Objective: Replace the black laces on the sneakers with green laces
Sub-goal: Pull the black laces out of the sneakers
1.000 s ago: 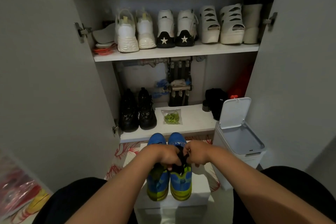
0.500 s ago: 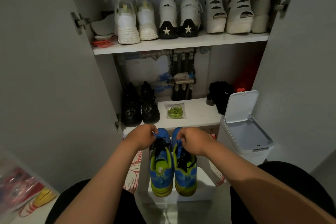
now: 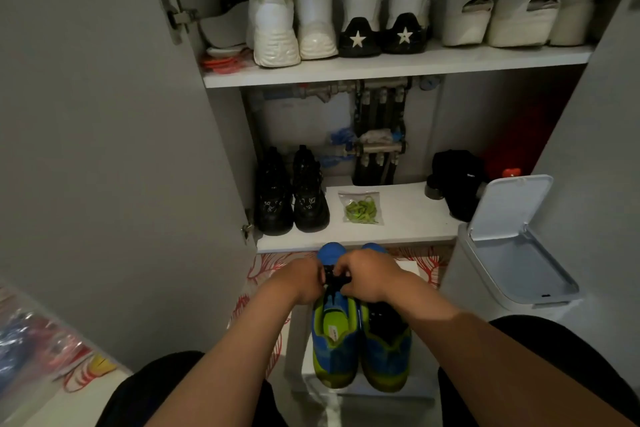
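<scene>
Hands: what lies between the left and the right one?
The black laces of the left sneaker, gripped by left hand and right hand; head view.

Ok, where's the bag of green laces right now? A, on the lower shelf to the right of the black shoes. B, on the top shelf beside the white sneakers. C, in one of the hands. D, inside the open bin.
A: the bag of green laces lies on the lower shelf just right of the black shoes, while the left hand and right hand pinch the black laces.
</scene>
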{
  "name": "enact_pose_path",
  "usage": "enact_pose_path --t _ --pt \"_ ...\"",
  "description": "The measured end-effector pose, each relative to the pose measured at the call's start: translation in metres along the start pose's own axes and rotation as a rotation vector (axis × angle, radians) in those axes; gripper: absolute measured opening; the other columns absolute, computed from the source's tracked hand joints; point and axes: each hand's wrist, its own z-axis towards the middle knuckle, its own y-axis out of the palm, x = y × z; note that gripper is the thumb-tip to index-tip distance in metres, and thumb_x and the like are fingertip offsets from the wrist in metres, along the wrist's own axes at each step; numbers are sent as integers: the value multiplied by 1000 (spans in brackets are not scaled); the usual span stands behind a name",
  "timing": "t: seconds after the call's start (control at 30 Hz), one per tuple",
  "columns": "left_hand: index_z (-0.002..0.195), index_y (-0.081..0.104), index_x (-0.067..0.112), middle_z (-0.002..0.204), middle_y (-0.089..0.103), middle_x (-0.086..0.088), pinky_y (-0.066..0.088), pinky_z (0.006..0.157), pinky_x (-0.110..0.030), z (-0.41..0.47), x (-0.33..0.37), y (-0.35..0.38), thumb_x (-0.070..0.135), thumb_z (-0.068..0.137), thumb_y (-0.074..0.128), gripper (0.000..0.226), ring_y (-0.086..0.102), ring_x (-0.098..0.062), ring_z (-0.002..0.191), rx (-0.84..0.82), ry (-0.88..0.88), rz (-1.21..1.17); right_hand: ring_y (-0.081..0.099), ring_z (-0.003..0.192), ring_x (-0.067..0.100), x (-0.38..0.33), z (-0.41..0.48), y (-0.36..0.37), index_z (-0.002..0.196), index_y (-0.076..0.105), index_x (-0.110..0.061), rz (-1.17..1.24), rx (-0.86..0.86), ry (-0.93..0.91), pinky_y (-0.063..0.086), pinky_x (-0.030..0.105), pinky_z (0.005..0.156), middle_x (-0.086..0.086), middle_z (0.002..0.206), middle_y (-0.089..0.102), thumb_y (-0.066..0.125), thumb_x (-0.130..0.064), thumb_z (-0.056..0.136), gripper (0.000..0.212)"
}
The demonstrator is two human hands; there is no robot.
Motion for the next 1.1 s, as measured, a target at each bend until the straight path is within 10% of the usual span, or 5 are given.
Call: enact_pose_path --t 0.57,0.77,0.9,1.1 --pt "88 69 14 65 65 2 55 55 -24 -12 -18 16 9 78 67 11 61 -14 53 94 -111 -492 66 88 18 -5 21 -16 83 74 -18 346 150 103 55 32 84 0 89 73 65 -19 89 11" --pt "88 57 21 73 60 -1 47 50 -24 -12 -17 23 15 86 65 10 59 -19 60 47 -91 -541 59 100 22 2 16 -8 111 62 -26 209 165 122 51 32 89 1 114 52 72 -21 84 30" --pt "79 59 22 70 60 8 45 62 -27 -5 -22 27 29 91 66 15 54 -7 62 127 -57 -466 64 91 17 -3 9 -14 85 69 -24 227 204 82 56 36 84 -4 96 66 68 -26 84 3" --pt "77 57 22 75 60 4 50 77 -35 0 -19 24 27 90 61 14 60 -19 77 98 -32 -392 66 83 10 -13 -1 -7 86 75 -25 6 28 106 57 30 76 -10 87 72 78 -56 69 36"
